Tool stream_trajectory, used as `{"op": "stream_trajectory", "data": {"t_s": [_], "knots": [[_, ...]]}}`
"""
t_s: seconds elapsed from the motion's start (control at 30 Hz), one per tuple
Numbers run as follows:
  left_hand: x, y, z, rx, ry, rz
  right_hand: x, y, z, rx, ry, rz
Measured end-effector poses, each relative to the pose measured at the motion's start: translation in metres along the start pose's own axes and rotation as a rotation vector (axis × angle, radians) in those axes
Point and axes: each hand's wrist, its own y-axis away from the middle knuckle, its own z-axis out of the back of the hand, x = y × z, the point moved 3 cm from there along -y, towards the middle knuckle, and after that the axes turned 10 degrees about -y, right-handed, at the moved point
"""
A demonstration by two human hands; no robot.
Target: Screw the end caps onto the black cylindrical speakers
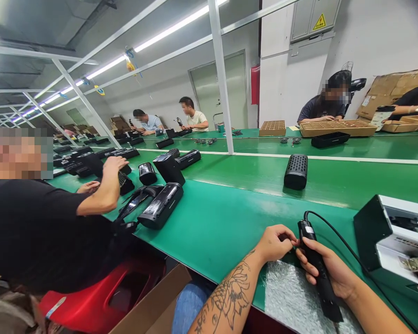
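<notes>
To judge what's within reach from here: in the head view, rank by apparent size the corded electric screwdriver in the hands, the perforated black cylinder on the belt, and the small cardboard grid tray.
1. Corded electric screwdriver: largest, though it is nearest the camera.
2. Perforated black cylinder and small cardboard grid tray: these look about alike, so I can't rank them.

The right hand [329, 273] is covering most of the black corded tool [305, 229], the white machine [400, 236] is running off the right edge, and the small parts [202, 141] on the far green bench [369, 150] are appearing too small to identify.
</notes>
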Motion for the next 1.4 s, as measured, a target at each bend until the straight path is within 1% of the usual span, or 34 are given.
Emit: {"op": "stream_trajectory", "data": {"t_s": [0.13,0.2,0.43,0.57,0.83,1.13,1.4], "knots": [[0.001,0.001,0.001,-0.001,0.005,-0.013,-0.002,-0.005,0.003,0.091,0.007,-0.042],[0.002,0.0,0.001,-0.004,0.016,-0.02,-0.003,-0.007,0.005,0.109,0.018,-0.049],[0.002,0.0,0.004,0.001,0.05,-0.067,-0.006,-0.014,0.008,0.094,0.068,-0.054],[0.002,0.0,0.006,0.012,0.07,-0.083,-0.007,-0.018,0.01,0.084,0.075,-0.032],[0.007,-0.002,0.005,0.015,0.076,-0.067,-0.009,-0.02,0.013,0.096,0.065,-0.03],[0.005,0.0,0.006,0.012,0.069,-0.063,-0.007,-0.018,0.011,0.092,0.053,-0.036],[0.006,-0.001,0.005,0.018,0.079,-0.048,-0.007,-0.017,0.01,0.097,0.057,-0.075]]}}
